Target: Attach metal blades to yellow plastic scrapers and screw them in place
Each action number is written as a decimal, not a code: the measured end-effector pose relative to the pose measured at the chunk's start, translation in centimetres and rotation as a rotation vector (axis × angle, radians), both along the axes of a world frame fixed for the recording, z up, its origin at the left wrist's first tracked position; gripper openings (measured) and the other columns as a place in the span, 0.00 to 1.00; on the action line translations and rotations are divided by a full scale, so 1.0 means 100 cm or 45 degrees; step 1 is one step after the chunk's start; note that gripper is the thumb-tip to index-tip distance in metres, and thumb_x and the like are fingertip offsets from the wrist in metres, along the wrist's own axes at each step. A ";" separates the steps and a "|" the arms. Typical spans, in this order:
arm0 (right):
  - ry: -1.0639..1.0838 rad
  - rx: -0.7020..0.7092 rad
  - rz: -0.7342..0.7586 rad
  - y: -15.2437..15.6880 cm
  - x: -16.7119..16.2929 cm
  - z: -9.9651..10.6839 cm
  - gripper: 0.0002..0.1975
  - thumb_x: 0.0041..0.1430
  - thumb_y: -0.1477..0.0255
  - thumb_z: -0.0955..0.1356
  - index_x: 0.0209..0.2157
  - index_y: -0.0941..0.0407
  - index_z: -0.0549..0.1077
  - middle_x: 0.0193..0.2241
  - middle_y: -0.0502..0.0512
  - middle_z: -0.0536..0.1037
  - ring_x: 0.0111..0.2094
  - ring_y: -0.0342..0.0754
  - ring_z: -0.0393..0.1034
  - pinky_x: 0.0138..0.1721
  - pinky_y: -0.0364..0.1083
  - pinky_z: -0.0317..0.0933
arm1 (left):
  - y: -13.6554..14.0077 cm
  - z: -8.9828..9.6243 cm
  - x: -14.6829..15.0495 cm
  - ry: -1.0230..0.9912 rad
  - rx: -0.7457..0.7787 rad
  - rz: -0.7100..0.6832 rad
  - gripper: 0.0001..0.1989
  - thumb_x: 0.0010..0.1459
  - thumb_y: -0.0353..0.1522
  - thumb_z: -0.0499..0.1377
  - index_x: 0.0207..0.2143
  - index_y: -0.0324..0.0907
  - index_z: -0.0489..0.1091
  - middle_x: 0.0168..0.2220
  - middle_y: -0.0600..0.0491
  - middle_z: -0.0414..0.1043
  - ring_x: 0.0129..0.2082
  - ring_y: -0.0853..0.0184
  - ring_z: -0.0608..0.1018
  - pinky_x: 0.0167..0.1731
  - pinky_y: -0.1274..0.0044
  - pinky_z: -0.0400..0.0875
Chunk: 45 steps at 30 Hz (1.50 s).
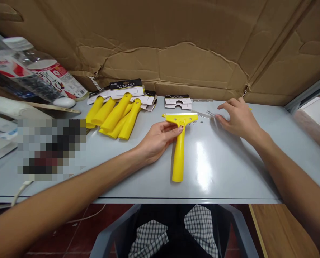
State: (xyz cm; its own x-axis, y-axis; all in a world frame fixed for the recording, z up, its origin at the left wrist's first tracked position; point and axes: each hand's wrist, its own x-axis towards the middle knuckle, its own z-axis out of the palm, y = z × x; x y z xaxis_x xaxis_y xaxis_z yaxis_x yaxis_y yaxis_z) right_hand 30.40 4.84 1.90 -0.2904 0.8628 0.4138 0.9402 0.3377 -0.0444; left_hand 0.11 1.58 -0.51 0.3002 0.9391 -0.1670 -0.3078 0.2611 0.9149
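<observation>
At worktop, fingers of left hand are grasping yellow scraper; cannot tell whether right hand is gripping thin strip.

Chinese print on card, lettering on bottle, unclear

Plastic bottles and a white mouse sit before cardboard.

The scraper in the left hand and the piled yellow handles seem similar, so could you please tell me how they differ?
The scraper is gripped at its neck by the left hand; the piled handles lie untouched.
The scraper's wide head shows bare, while black-and-white cards sit at the far ends of the piled handles.
Both are yellow.
</observation>
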 end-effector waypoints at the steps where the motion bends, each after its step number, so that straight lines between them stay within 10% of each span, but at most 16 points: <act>1: 0.084 0.074 -0.012 -0.006 -0.009 0.003 0.17 0.69 0.61 0.67 0.48 0.57 0.81 0.46 0.67 0.81 0.49 0.64 0.72 0.47 0.60 0.67 | 0.000 0.000 0.000 -0.004 0.000 0.006 0.10 0.58 0.30 0.74 0.41 0.37 0.82 0.46 0.44 0.82 0.47 0.62 0.80 0.53 0.68 0.73; 5: 0.607 -0.305 0.074 -0.034 -0.054 0.010 0.17 0.70 0.60 0.67 0.32 0.55 0.79 0.29 0.56 0.81 0.30 0.50 0.72 0.36 0.52 0.67 | -0.001 0.000 0.002 -0.054 -0.011 -0.004 0.12 0.56 0.31 0.76 0.42 0.36 0.81 0.46 0.44 0.81 0.47 0.61 0.81 0.55 0.67 0.73; 10: 1.069 -1.185 0.352 -0.057 -0.091 -0.003 0.16 0.68 0.57 0.71 0.40 0.56 0.78 0.32 0.52 0.80 0.23 0.42 0.68 0.25 0.45 0.64 | -0.002 0.002 0.007 -0.051 0.067 -0.030 0.16 0.54 0.33 0.76 0.43 0.36 0.81 0.44 0.45 0.80 0.45 0.62 0.80 0.54 0.66 0.73; 13: 1.206 -1.387 0.384 -0.058 -0.094 -0.014 0.16 0.66 0.57 0.74 0.40 0.56 0.75 0.23 0.45 0.74 0.19 0.41 0.65 0.22 0.43 0.61 | -0.001 0.001 0.008 0.045 0.161 -0.048 0.16 0.54 0.35 0.76 0.42 0.37 0.80 0.44 0.44 0.81 0.45 0.61 0.80 0.53 0.66 0.73; 28: 1.434 -1.410 0.457 -0.048 -0.087 -0.021 0.15 0.65 0.59 0.74 0.39 0.57 0.75 0.27 0.50 0.74 0.25 0.43 0.67 0.25 0.45 0.63 | 0.041 0.035 -0.016 0.352 0.378 0.441 0.20 0.51 0.32 0.75 0.46 0.38 0.80 0.50 0.42 0.81 0.51 0.57 0.79 0.45 0.70 0.75; 37: 1.895 -1.637 0.560 -0.044 -0.080 -0.012 0.14 0.63 0.73 0.70 0.50 0.58 0.76 0.37 0.56 0.81 0.39 0.47 0.74 0.42 0.46 0.69 | 0.011 0.024 0.006 0.142 0.011 -0.026 0.19 0.61 0.34 0.71 0.53 0.35 0.78 0.49 0.38 0.83 0.42 0.62 0.82 0.41 0.71 0.71; 45: 1.739 -1.494 0.621 -0.044 -0.079 -0.022 0.17 0.64 0.58 0.76 0.44 0.56 0.77 0.33 0.53 0.78 0.32 0.45 0.71 0.36 0.47 0.65 | 0.008 0.020 0.030 0.001 -0.070 0.162 0.40 0.45 0.29 0.78 0.58 0.41 0.65 0.36 0.50 0.83 0.34 0.64 0.80 0.37 0.72 0.65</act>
State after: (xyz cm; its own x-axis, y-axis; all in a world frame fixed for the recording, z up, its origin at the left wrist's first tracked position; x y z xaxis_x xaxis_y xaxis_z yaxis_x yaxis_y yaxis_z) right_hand 22.54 0.47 -0.29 -0.5901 0.7976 -0.1249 -0.0996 -0.2255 -0.9691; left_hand 3.07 2.43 1.53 0.1787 0.9590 -0.2198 -0.3407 0.2699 0.9006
